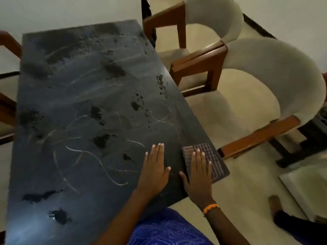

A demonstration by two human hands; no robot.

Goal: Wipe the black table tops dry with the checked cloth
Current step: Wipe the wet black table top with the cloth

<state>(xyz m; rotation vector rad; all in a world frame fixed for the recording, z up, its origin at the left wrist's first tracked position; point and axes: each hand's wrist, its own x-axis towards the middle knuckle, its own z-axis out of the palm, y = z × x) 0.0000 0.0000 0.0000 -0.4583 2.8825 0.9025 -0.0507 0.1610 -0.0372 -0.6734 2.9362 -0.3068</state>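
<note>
A black table top (70, 103) fills the left and middle of the head view, marked with several wet patches and pale streaks. The folded checked cloth (210, 156) lies flat at the table's near right corner. My right hand (198, 172) rests palm down on the cloth's near left part, fingers straight and together. Just left of the cloth, my left hand (155, 167) lies flat on the bare table, holding nothing.
Two white upholstered chairs with brown wooden arms (261, 96) stand close along the table's right edge. More wooden chair parts (8, 45) show at the left edge. A bare foot (274, 204) stands on the pale floor at the lower right.
</note>
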